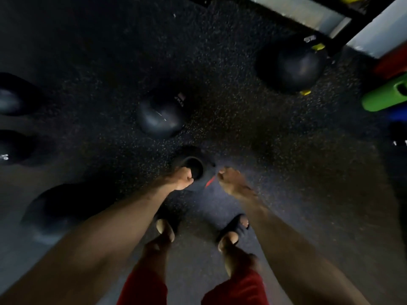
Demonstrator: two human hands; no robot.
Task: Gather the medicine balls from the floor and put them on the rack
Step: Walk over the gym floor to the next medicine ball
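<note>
Medicine balls lay scattered while both hands reached down

Medicine balls were spread across the dark speckled floor [220,111], which is why the person stood among them with both arms stretched downward. The nearest medicine ball [161,116] sat just ahead of the hands, a larger one [295,64] rested near the foot of the rack [343,25] at upper right, and three more dark balls sat along the left edge, one of them [57,210] beside the left forearm. The rack's black frame stood against a pale wall, with something yellow showing on it at the very top.

The left hand [181,178] was curled, its fingers drawn together, against a small dark rounded object [193,167] low in front of the feet; blur and gloom kept me from telling whether it truly gripped that object or what the object was. The right hand [229,179] hung beside it with fingers loosely bent and nothing in it, next to a small red streak [210,180] I could not identify. Both feet in dark slides [234,225] were planted apart, probably to steady a bend toward the floor.

Judging by how many balls lay on the floor, the gathering was far from finished. A green roller [383,97] and other coloured gear lay at the right edge, apart from the balls.
</note>
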